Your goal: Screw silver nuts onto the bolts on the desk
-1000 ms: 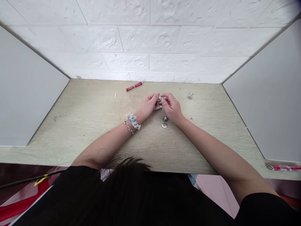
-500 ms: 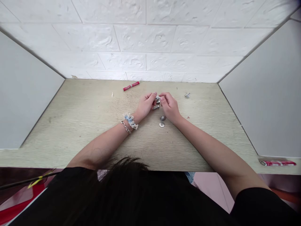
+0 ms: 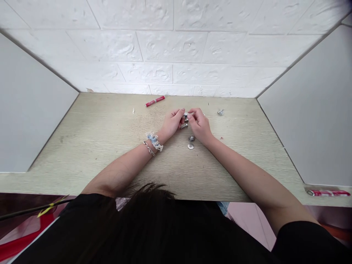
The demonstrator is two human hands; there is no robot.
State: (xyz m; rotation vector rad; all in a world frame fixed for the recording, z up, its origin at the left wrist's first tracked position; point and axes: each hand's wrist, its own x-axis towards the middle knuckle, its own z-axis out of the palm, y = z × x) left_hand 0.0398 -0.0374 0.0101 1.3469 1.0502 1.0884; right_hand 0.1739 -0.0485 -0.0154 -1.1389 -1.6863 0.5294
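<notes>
Between my fingertips is a small shiny metal piece (image 3: 185,115), mostly covered, so its exact kind does not show. My left hand (image 3: 173,123) pinches it from the left, thumb on top. From the other side my right hand (image 3: 201,125) grips it with thumb and curled fingers. Just below the fingers lies a metal bolt (image 3: 184,126), close to my left hand. Nearer to me, a small nut-like metal part (image 3: 191,138) and a flat round washer (image 3: 190,146) rest on the table.
On the wooden table (image 3: 110,117), a red tube (image 3: 154,101) lies near the white brick wall (image 3: 154,44). A small metal part (image 3: 220,112) sits to the right. Another red tube (image 3: 328,193) is at the front right edge. Grey panels (image 3: 316,110) stand at both sides.
The whole view has shifted slightly. My right fingers have moved a little over the metal piece, while both hands keep their place and the loose parts stay put.
</notes>
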